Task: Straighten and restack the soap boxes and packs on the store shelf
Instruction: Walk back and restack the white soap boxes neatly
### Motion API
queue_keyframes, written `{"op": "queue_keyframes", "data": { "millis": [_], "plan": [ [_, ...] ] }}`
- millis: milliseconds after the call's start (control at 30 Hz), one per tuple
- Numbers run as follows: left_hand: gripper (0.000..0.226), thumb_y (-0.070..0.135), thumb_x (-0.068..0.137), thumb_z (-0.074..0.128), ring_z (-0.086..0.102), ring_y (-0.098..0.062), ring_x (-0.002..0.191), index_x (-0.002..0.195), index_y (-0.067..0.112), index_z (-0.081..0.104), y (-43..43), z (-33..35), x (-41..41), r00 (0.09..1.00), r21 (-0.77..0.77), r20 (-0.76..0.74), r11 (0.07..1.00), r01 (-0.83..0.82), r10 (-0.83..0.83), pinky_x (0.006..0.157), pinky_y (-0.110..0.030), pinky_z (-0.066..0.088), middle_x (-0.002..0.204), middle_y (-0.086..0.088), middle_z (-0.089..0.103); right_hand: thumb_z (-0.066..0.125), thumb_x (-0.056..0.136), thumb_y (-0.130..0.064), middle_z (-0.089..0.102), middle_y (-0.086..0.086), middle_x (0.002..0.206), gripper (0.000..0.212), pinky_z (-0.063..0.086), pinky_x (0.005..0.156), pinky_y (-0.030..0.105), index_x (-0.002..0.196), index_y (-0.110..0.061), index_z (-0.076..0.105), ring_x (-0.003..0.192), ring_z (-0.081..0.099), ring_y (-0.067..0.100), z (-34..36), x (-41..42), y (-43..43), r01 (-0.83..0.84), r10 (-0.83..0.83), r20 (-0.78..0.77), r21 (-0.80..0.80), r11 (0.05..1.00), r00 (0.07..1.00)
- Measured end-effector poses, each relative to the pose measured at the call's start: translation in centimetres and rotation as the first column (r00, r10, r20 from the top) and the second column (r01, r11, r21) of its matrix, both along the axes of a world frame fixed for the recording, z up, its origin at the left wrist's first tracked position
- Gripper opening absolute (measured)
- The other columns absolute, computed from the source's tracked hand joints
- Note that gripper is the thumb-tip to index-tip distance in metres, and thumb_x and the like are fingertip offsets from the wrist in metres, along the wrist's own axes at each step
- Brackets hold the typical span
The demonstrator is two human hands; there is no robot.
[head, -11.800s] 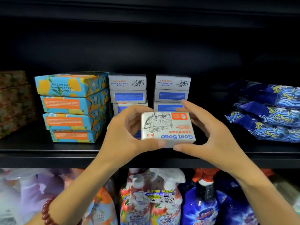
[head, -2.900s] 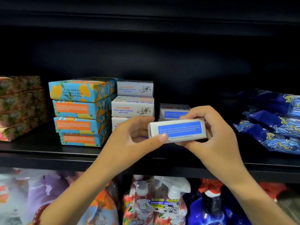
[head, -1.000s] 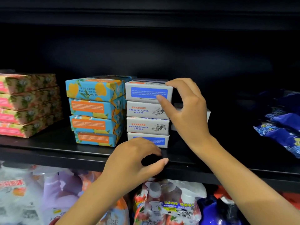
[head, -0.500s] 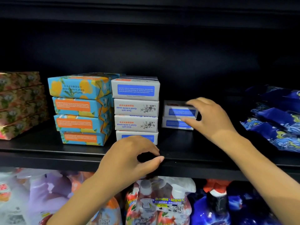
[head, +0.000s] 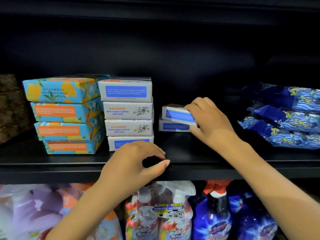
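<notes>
A stack of several white sea salt soap boxes (head: pixel 128 111) stands mid-shelf, beside a stack of blue-and-orange soap boxes (head: pixel 64 113). To the right lie two more white boxes; my right hand (head: pixel 209 120) grips the upper one (head: pixel 176 114), tilted above the lower box (head: pixel 171 126). My left hand (head: pixel 138 163) hovers at the shelf's front edge, fingers curled into a ring, holding nothing. Dark blue soap packs (head: pixel 285 116) are piled at the right.
The black shelf board (head: pixel 199 153) has bare room between the white boxes and the blue packs. Brown floral boxes (head: pixel 12 108) sit at the far left. Spray bottles and refill pouches (head: pixel 161 210) fill the shelf below.
My right hand has closed on the upper box of the short right pile and tilted it up. The left hand stays at the shelf edge.
</notes>
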State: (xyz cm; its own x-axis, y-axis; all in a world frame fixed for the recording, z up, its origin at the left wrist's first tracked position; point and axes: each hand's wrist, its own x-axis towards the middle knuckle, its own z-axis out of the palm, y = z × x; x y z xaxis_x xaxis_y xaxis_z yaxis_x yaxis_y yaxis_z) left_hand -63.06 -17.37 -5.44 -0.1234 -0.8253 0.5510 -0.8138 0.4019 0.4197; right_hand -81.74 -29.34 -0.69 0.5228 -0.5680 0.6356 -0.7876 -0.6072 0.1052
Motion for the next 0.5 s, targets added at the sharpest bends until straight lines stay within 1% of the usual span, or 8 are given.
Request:
{"op": "queue_keyframes", "data": {
  "millis": [67, 100, 133, 200, 300, 367, 400, 500],
  "plan": [
    [0.033, 0.06, 0.073, 0.055, 0.059, 0.01, 0.091, 0.086, 0.035, 0.071, 0.1, -0.1, 0.1, 1.0, -0.002, -0.025, 1.0, 0.005, -0.005, 0.079, -0.015, 0.047, 0.089, 0.027, 0.067, 0.066, 0.079, -0.01, 0.051, 0.002, 0.103, 0.036, 0.046, 0.07, 0.034, 0.114, -0.01, 0.058, 0.097, 0.043, 0.017, -0.5, -0.9, 1.0, -0.142, 0.146, 0.133, -0.044, 0.989, 0.98],
    [0.034, 0.062, 0.072, 0.054, 0.061, 0.009, 0.089, 0.085, 0.035, 0.071, 0.2, -0.1, 0.1, 0.997, -0.009, -0.08, 1.0, 0.013, -0.014, 0.077, -0.014, 0.047, 0.088, 0.027, 0.068, 0.068, 0.079, -0.01, 0.053, 0.004, 0.1, 0.035, 0.046, 0.071, 0.034, 0.112, -0.007, 0.06, 0.093, 0.046, 0.018, -0.8, -1.3, 1.6, -0.206, 0.22, 0.194, -0.089, 0.975, 0.956],
    [0.033, 0.061, 0.071, 0.056, 0.063, 0.008, 0.086, 0.084, 0.035, 0.071, 0.3, 0.0, 0.0, 0.983, -0.018, -0.178, 0.999, 0.034, -0.037, 0.075, -0.013, 0.048, 0.086, 0.025, 0.069, 0.069, 0.079, -0.011, 0.055, 0.005, 0.098, 0.034, 0.046, 0.073, 0.032, 0.111, -0.005, 0.062, 0.091, 0.049, 0.019, -1.2, -1.7, 2.2, -0.25, 0.277, 0.239, -0.137, 0.959, 0.931],
    [0.03, 0.058, 0.071, 0.059, 0.067, 0.002, 0.077, 0.081, 0.033, 0.073, 0.3, 0.4, -0.2, 0.899, -0.028, -0.426, 0.995, 0.096, -0.099, 0.068, -0.013, 0.051, 0.081, 0.016, 0.072, 0.067, 0.079, -0.012, 0.057, 0.009, 0.099, 0.034, 0.043, 0.079, 0.024, 0.111, 0.0, 0.062, 0.092, 0.051, 0.019, -1.9, -2.3, 3.4, -0.3, 0.361, 0.278, -0.237, 0.924, 0.89],
    [0.042, 0.067, 0.073, 0.056, 0.068, -0.012, 0.061, 0.077, 0.029, 0.076, 0.3, 2.1, -0.6, 0.723, 0.039, -0.679, 0.977, 0.211, -0.129, 0.051, -0.019, 0.051, 0.07, -0.004, 0.073, 0.064, 0.08, -0.003, 0.059, 0.015, 0.1, 0.028, 0.041, 0.088, 0.023, 0.106, 0.009, 0.063, 0.096, 0.052, 0.024, -2.2, -2.7, 4.8, -0.35, 0.47, 0.231, -0.416, 0.839, 0.852],
    [0.051, 0.074, 0.063, 0.058, 0.067, -0.016, 0.055, 0.072, 0.028, 0.077, 0.4, 3.4, -0.9, 0.59, 0.143, -0.802, 0.93, 0.339, -0.092, 0.043, -0.019, 0.047, 0.068, -0.012, 0.072, 0.061, 0.085, 0.0, 0.056, 0.013, 0.102, 0.021, 0.043, 0.091, 0.027, 0.103, 0.01, 0.065, 0.096, 0.053, 0.027, -2.2, -2.6, 5.6, -0.386, 0.518, 0.128, -0.523, 0.76, 0.846],
    [0.051, 0.073, 0.06, 0.064, 0.067, -0.015, 0.056, 0.073, 0.026, 0.077, 0.5, 3.7, -1.1, 0.55, 0.179, -0.832, 0.904, 0.388, -0.071, 0.042, -0.019, 0.047, 0.07, -0.012, 0.072, 0.061, 0.087, -0.001, 0.054, 0.012, 0.104, 0.02, 0.044, 0.091, 0.028, 0.104, 0.007, 0.064, 0.096, 0.054, 0.027, -2.3, -2.4, 5.8, -0.394, 0.523, 0.071, -0.574, 0.718, 0.849],
    [0.028, 0.046, 0.061, 0.082, 0.07, -0.01, 0.07, 0.076, 0.023, 0.078, 0.4, 3.9, -1.4, 0.519, 0.151, -0.848, 0.887, 0.436, -0.111, 0.053, -0.017, 0.052, 0.082, -0.004, 0.075, 0.065, 0.087, -0.007, 0.053, 0.01, 0.106, 0.022, 0.047, 0.092, 0.031, 0.107, -0.002, 0.058, 0.097, 0.054, 0.025, -2.5, -2.1, 5.9, -0.423, 0.53, -0.031, -0.644, 0.638, 0.847]
  ]
}}
